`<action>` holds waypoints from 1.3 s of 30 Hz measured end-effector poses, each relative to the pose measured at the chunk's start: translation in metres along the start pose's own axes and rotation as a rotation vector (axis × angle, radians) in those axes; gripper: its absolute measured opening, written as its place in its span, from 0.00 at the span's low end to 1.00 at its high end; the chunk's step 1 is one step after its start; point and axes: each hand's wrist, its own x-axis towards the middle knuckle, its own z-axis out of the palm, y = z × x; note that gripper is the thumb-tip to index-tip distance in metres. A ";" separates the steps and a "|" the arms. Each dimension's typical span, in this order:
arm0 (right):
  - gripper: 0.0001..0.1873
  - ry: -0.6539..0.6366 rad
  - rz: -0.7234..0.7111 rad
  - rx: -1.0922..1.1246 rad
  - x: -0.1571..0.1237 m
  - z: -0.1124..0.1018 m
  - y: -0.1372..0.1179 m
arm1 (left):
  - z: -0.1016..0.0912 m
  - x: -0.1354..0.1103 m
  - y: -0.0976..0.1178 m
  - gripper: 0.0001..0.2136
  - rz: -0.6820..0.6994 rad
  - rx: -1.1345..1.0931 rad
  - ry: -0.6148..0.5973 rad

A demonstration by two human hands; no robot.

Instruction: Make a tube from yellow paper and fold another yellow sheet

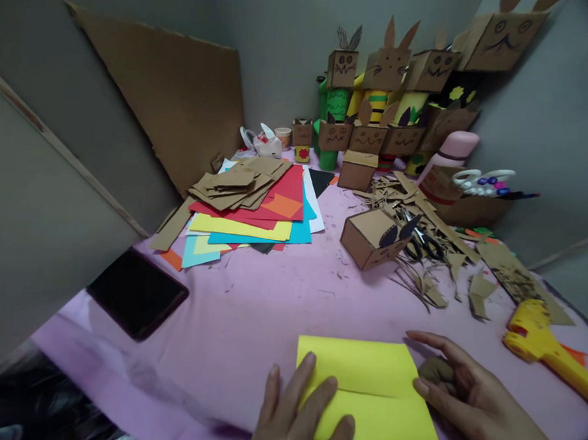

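Yellow paper [382,421]: one folded piece, flat on the pink-covered desk [250,309] under and between the hands, a seam running across its middle
Left hand [298,417]: open, fingers spread over the paper's left part, gripping nothing
Right hand [467,393]: half open, forefinger stretched out, thumb at the paper's right edge; whether it pinches I cannot tell
Step in hand: apparently lining up or flattening the fold
Next move: would call for the left fingers to pin the paper while the right edge is squared
Glue gun [546,345]: one, yellow, to the right of the right hand
Tablet [137,294]: one, dark, well beyond the left hand, to its left
Box head [367,234]: one, two dark ears, straight beyond the hands
Scissors [428,245]: one black-handled pair, beyond the right hand, among cardboard scraps [480,295] too jumbled to count
Coloured sheets [293,187]: an overlapping heap beyond the left hand, uncountable, cardboard pieces [227,180] on top
Plain box [358,174]: one, beyond the box head
Faced figures [387,67]: nine by my count, four above, five below, farthest from the hands
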 end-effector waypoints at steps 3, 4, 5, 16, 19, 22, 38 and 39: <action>0.30 -0.009 -0.010 -0.014 0.000 0.001 -0.002 | -0.003 0.004 -0.011 0.10 0.094 -0.060 -0.052; 0.30 -0.012 -0.011 -0.012 0.000 0.001 -0.002 | -0.004 0.005 -0.014 0.10 0.124 -0.078 -0.064; 0.30 -0.016 -0.008 -0.008 0.000 0.001 -0.002 | -0.005 0.006 -0.016 0.11 0.136 -0.093 -0.073; 0.29 -0.061 -0.024 -0.014 0.001 0.000 0.001 | -0.001 0.009 -0.013 0.31 -0.058 -0.126 -0.141; 0.29 -0.061 -0.014 -0.009 0.000 0.000 -0.001 | 0.002 0.009 -0.019 0.30 -0.017 -0.091 -0.141; 0.29 -0.068 -0.013 -0.007 -0.001 0.000 -0.002 | 0.007 0.007 -0.022 0.32 0.000 -0.065 -0.169; 0.25 -0.057 -0.095 0.010 0.002 0.002 -0.010 | 0.008 0.010 -0.046 0.35 0.363 0.211 -0.160; 0.25 -0.051 -0.103 0.014 0.002 0.002 -0.011 | 0.011 0.008 -0.048 0.34 0.364 0.201 -0.162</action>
